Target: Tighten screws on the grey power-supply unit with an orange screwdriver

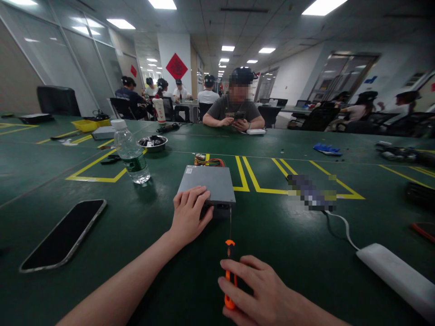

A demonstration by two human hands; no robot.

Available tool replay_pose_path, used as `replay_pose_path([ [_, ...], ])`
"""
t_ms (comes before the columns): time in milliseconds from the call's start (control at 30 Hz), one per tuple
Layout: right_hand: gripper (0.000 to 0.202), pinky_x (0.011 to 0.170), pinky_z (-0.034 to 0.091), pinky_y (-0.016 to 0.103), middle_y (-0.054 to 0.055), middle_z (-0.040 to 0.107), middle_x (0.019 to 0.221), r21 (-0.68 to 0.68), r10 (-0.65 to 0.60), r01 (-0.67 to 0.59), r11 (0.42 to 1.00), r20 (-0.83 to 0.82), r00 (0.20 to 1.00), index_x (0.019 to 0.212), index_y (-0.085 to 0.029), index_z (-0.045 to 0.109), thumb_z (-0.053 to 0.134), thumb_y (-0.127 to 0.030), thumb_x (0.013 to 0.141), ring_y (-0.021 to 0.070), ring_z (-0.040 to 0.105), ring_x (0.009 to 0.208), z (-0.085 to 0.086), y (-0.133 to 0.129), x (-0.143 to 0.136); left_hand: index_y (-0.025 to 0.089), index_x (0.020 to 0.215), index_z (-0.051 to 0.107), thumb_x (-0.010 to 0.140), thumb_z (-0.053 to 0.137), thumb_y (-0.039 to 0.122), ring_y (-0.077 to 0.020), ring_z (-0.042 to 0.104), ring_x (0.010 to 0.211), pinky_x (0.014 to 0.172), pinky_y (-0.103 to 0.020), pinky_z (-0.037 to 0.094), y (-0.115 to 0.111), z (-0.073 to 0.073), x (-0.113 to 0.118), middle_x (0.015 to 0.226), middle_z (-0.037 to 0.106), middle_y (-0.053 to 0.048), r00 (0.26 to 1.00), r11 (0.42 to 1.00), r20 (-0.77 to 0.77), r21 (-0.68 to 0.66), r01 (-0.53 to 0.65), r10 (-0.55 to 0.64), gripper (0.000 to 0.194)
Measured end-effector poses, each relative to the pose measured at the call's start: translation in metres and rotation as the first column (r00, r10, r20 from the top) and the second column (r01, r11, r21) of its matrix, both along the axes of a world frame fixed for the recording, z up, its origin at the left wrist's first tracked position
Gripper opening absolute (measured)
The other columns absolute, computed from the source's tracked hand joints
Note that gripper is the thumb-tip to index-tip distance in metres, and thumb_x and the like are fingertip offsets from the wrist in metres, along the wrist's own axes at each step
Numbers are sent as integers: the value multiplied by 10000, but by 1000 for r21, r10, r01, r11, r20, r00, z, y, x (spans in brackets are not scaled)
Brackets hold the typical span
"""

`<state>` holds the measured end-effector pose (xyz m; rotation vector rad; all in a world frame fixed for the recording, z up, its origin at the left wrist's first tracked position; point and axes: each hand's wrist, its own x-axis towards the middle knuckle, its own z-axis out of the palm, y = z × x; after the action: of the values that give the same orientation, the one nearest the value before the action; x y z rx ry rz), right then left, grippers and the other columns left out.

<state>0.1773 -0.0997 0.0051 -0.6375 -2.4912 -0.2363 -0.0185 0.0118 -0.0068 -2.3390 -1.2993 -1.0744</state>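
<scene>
A grey metal computer power supply (214, 181) lies on the green table, its bundle of coloured wires (210, 161) at the far side. My left hand (190, 212) grips its near left corner, fingers on top and thumb down the near face. In my right hand (254, 290) is an orange and black screwdriver (230, 299), held between thumb and fingers. The screwdriver's thin shaft points away from me, and its tip reaches the near right edge of the power supply. Whether the tip sits in a screw is too small to tell.
Left of the power supply stand a water bottle (133, 158) and a metal bowl (152, 143) of small dark parts. A phone (64, 235) lies at near left, a white power strip (397, 276) at near right. Across the table sits a person (234, 108) holding a phone.
</scene>
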Motion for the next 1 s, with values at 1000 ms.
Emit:
replay_pose_path([
  [1000, 214, 713, 491, 296, 125, 665, 969, 25, -2, 3, 1000, -57, 998, 949, -145, 578, 434, -303, 930, 154, 641, 792, -3, 2, 0, 231, 1098, 501, 839, 504, 301, -227, 488, 1118, 897, -410, 281, 1, -1, 1, 1180, 578, -65, 1000, 1000, -2, 20, -19, 19, 268],
])
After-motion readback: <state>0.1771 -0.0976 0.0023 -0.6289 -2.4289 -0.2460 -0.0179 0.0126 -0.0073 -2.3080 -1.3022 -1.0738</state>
